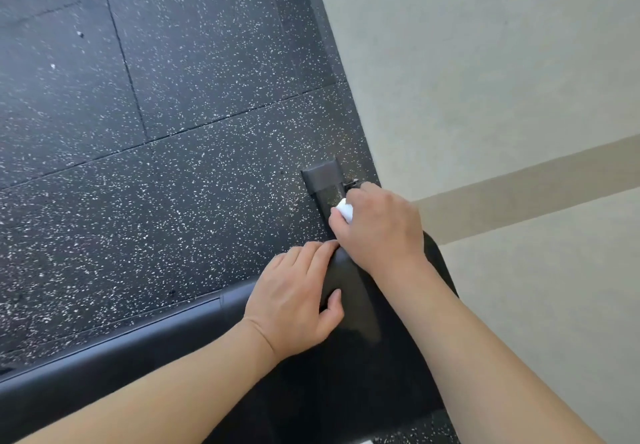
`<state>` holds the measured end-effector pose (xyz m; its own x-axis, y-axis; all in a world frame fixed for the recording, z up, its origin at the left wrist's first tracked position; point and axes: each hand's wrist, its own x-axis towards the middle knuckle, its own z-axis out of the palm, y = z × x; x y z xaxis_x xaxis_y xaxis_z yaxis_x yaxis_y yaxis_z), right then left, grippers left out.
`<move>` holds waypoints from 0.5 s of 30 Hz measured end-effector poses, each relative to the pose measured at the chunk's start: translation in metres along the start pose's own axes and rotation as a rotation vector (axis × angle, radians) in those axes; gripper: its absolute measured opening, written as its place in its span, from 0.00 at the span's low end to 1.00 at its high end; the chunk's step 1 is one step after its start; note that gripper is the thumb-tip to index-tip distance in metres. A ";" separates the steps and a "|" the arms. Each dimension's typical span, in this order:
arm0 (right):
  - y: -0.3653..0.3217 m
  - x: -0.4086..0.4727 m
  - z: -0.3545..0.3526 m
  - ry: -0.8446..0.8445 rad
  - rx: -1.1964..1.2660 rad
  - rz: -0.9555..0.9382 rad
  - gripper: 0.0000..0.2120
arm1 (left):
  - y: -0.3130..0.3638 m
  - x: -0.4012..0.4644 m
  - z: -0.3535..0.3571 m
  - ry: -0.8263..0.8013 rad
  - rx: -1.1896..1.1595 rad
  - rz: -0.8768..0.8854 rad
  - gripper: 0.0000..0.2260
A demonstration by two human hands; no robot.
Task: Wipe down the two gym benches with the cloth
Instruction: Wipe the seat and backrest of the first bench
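Note:
A black padded gym bench [145, 350] runs along the bottom of the view, its rounded end [349, 284] pointing toward the wall. My left hand [298, 301] rests flat on that end, fingers over the left edge and thumb on the pad. My right hand [377, 229] reaches past the end of the pad, closed around a small white cloth [344, 209] of which only a bunched corner shows. The cloth sits against the bench's dark metal foot [325, 180] on the floor. Only one bench is in view.
Black rubber floor tiles [156, 132] with white speckles cover the left and centre. A pale wall [502, 80] with a beige stripe [536, 194] rises close on the right, its dark baseboard [322, 38] running diagonally beside the bench foot.

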<state>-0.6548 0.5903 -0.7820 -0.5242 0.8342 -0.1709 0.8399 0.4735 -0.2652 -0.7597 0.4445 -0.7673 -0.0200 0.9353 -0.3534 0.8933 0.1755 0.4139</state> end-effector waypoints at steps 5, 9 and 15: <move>0.001 0.017 0.002 -0.207 0.036 0.042 0.12 | 0.002 0.000 -0.002 -0.026 -0.012 -0.065 0.31; -0.005 0.007 -0.005 -0.197 -0.038 0.026 0.16 | -0.009 -0.011 -0.007 -0.094 -0.001 -0.243 0.30; -0.055 0.005 -0.007 -0.401 -0.208 -0.065 0.12 | -0.071 -0.068 -0.025 -0.147 -0.039 -0.339 0.34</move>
<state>-0.7026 0.5700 -0.7613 -0.5556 0.6448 -0.5250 0.7920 0.6026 -0.0981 -0.8328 0.3760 -0.7520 -0.2445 0.7682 -0.5917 0.8289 0.4822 0.2835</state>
